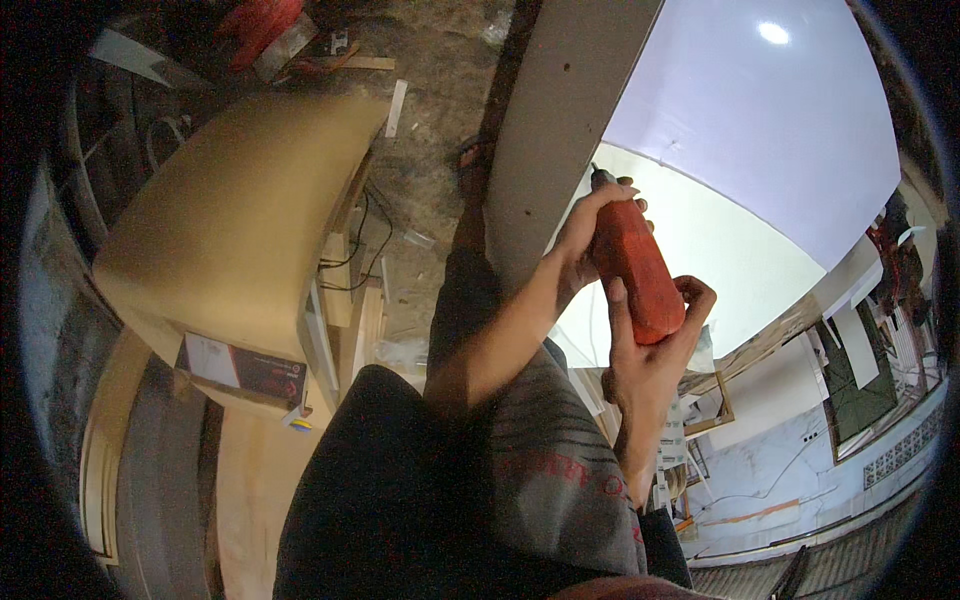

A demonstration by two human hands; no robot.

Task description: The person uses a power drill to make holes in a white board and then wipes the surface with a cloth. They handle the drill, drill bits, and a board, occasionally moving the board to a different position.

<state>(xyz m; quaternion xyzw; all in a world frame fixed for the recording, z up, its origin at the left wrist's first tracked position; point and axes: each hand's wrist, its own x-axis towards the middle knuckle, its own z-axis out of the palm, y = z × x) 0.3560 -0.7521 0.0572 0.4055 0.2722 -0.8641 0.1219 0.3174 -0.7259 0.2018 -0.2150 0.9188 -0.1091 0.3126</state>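
A long, worn red power tool with a dark, narrow nose is held in both my hands; it looks like a drill. My left hand is closed around its front part, fingers wrapped over the far side. My right hand cups the rear end, thumb on one side and fingers on the other. The nose points at the edge of a grey-brown panel with a few small dark holes in it. Beside that panel, a glossy white surface lies behind the tool. What the tip touches is too small to tell.
A tan board-topped piece stands to the left, with a printed card on its near face. Black cables and wood strips lie between it and my legs. Red material sits on the floor at the far left.
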